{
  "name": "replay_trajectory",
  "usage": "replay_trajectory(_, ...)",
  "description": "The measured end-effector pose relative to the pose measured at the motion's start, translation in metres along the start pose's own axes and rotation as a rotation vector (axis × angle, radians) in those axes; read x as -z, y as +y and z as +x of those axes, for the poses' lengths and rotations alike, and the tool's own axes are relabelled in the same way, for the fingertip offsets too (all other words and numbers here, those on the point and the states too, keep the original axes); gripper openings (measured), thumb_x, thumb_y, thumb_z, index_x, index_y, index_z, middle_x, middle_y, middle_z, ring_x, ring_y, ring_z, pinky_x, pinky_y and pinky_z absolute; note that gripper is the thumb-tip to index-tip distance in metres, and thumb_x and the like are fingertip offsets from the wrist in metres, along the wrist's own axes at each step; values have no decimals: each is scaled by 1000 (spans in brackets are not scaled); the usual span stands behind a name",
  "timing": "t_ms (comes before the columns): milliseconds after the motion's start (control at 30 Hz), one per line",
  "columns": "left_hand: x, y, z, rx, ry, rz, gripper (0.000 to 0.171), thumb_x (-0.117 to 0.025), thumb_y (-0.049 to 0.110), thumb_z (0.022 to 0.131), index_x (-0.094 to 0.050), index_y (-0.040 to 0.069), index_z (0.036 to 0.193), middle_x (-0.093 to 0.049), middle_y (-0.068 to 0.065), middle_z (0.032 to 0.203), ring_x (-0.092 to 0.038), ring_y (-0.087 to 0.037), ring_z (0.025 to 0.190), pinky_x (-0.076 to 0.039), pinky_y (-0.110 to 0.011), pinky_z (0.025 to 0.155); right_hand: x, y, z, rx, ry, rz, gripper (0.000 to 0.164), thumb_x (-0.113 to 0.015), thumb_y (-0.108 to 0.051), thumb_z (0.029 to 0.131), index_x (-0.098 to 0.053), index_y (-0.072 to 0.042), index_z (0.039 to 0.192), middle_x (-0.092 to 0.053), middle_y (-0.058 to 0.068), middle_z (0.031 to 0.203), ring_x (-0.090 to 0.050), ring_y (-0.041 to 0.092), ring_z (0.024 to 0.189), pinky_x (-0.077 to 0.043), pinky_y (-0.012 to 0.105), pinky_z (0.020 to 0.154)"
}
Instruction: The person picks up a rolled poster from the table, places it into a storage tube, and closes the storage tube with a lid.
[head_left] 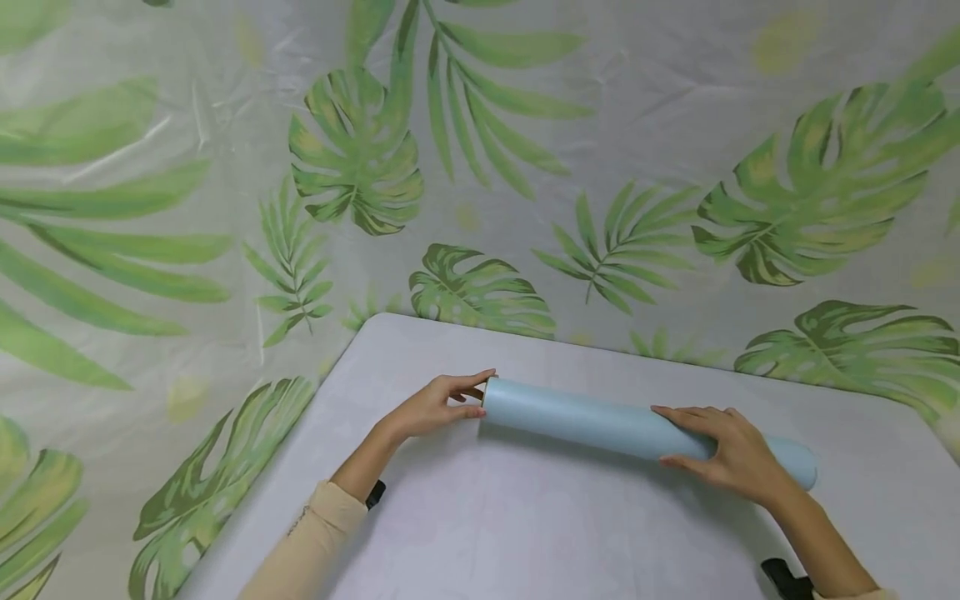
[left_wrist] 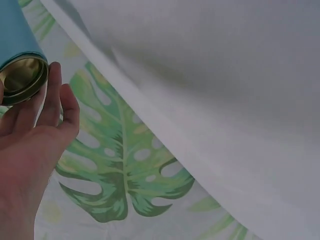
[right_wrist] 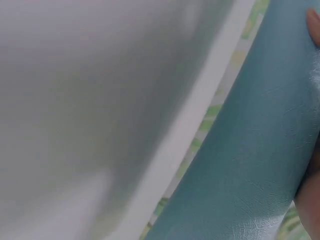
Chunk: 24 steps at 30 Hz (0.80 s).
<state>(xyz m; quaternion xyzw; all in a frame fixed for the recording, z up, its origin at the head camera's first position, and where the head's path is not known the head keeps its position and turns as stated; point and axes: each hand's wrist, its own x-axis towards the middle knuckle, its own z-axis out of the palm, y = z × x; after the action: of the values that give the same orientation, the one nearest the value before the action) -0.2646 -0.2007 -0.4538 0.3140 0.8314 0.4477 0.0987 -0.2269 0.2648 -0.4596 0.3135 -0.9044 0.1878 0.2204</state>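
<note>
A long light blue tube (head_left: 570, 417) is held above the white table, slanting down slightly to the right. In the left wrist view its end shows a gold-coloured metal rim and recessed gold end (left_wrist: 24, 77). My left hand (head_left: 435, 404) pinches that end, thumb below and fingers above. Toward the other end, my right hand (head_left: 723, 450) grips the tube from above, its thumb on the near side and its fingers over the far side. Up close in the right wrist view, the tube's blue surface (right_wrist: 240, 150) looks finely creased; only parts of the hand show there.
The white table (head_left: 525, 525) has rounded back corners. Behind and left of it hangs or lies a pale sheet (head_left: 637, 150) printed with green leaves. Each wrist carries a black device, such as the one (head_left: 786, 577) on the right.
</note>
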Motion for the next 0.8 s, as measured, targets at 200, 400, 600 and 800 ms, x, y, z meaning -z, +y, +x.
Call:
replay_trajectory(200,14,-8,16,49,-25,-8,67,-67,19,102,-37,10,161,-45,-15,162,-59,-33,137,-46,-52,115,-21,12,9,-47,-38,51,77,-96,-34,69,-67,-25,140,-77,7,122,-71,26,104,-40,32,76)
replay_trajectory(400,16,-16,24,104,-16,15,67,-68,19,101,-38,13,161,-46,-14,161,-56,-33,140,-42,-54,117,-31,17,17,-55,-38,80,75,-96,-33,70,-68,-23,139,-76,11,123,-72,31,103,-41,35,77)
replay_trajectory(600,18,-20,24,147,6,38,67,-69,16,100,-40,8,159,-51,-15,158,-56,-33,139,-43,-55,116,-35,19,27,-45,-65,71,74,-95,-33,71,-68,-20,139,-76,13,124,-72,33,105,-42,36,78)
replay_trajectory(800,18,-25,25,154,-8,31,67,-70,15,100,-40,2,158,-48,-19,158,-56,-35,139,-44,-54,116,-39,17,31,-39,-82,54,72,-94,-34,72,-69,-18,138,-75,15,123,-72,35,106,-43,38,78)
